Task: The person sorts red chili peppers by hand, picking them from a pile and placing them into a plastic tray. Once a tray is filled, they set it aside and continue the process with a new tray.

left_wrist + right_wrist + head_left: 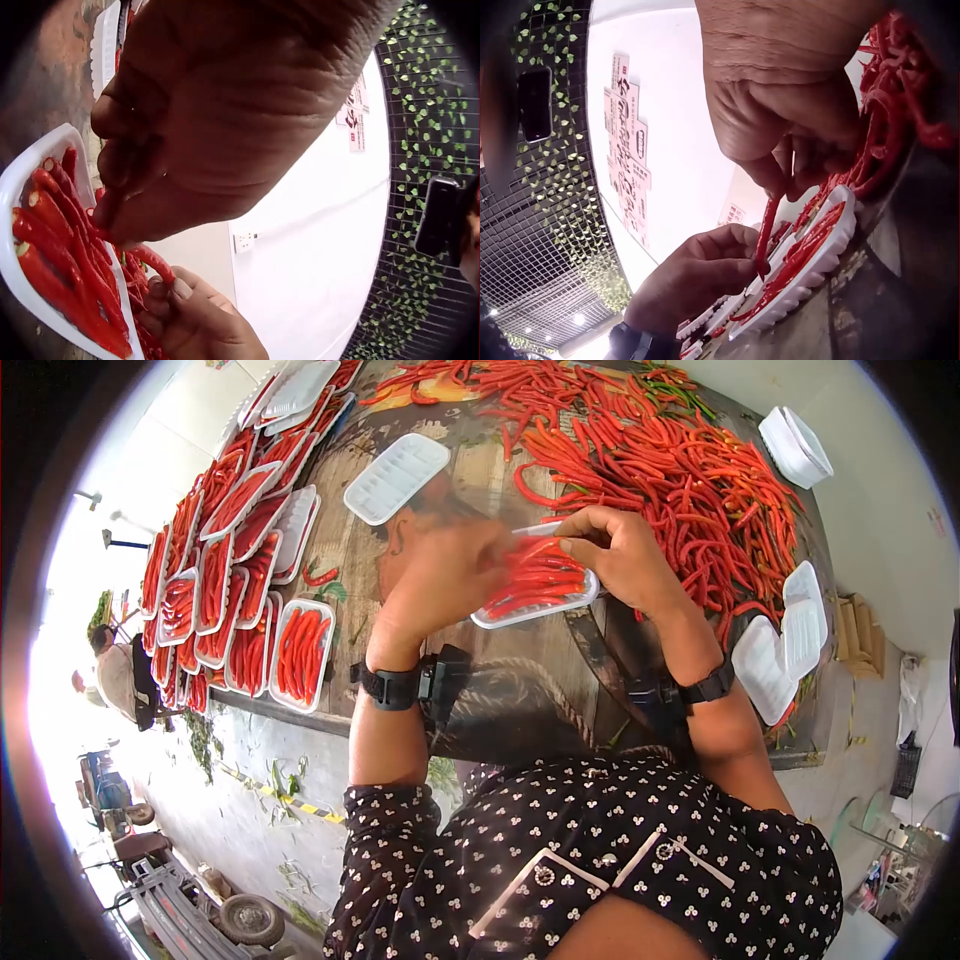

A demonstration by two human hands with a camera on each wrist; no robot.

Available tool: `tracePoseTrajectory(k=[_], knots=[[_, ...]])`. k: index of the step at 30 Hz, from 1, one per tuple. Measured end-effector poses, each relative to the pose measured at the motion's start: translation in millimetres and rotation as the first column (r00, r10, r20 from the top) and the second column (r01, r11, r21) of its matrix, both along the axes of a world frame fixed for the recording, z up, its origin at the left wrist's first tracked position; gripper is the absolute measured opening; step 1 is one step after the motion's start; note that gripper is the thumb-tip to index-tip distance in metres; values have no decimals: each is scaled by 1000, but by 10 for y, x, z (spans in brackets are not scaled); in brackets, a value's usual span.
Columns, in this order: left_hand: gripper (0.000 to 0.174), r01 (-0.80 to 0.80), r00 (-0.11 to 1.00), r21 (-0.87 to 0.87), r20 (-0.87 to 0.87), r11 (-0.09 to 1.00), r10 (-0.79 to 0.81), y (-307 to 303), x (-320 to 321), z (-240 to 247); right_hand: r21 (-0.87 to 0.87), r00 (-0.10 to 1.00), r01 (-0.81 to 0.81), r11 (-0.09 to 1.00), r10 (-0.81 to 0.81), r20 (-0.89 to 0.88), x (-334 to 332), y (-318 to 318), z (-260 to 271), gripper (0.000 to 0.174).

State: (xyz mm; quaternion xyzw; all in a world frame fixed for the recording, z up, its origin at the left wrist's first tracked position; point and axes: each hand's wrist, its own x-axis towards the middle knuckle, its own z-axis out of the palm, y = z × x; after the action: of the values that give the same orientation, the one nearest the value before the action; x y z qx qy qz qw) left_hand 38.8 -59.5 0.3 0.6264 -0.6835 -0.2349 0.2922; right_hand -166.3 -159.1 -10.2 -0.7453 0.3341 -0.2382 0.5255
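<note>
A red chili pepper (766, 234) spans my two hands over a white foam tray (588, 590). Its one end is pinched by the thumb and fingers of my left hand (440, 578), which is blurred in the head view. At the other end, the thumb and fingertips of my right hand (630, 565) pinch it, as both wrist views show. Several red chilies (56, 247) lie side by side lengthwise in that tray. Just beyond it spreads a big heap of loose red chilies (660, 490).
Many trays filled with chilies (300, 655) crowd the table's left side. An unfilled white tray (398, 478) lies beyond my left hand. More unfilled trays (765, 670) sit at the right edge, with a stack of trays (795, 448) farther back.
</note>
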Motion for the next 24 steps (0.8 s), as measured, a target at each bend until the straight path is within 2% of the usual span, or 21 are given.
tracePoseTrajectory(k=[4,6,10,13,15,21,24], knots=[[19,-3,1000,17,-5,1000,3,17,11,-15,-22,999,-17,1000,18,34,13,-6,-138,16],[18,-16,1000,-51,3,999,16,-4,39,-40,-47,998,-57,997,57,14,21,-11,-169,15],[18,-2,1000,-21,25,1000,2,6,-7,-2,-95,999,-12,995,16,36,5,28,-176,14],[16,17,999,-24,41,1000,-16,12,-36,-32,-123,1000,15,992,-16,0,-10,38,-158,14],[16,38,986,-75,167,996,-25,3,-34,-72,-167,998,27,986,-35,-45,-23,74,-91,13],[13,32,980,-154,200,988,0,-22,-53,-120,-337,975,-50,940,-28,-221,-106,16,-87,12],[12,-16,978,-141,205,990,45,-29,-94,-115,-391,978,-71,918,-14,-209,-145,-40,-122,11]])
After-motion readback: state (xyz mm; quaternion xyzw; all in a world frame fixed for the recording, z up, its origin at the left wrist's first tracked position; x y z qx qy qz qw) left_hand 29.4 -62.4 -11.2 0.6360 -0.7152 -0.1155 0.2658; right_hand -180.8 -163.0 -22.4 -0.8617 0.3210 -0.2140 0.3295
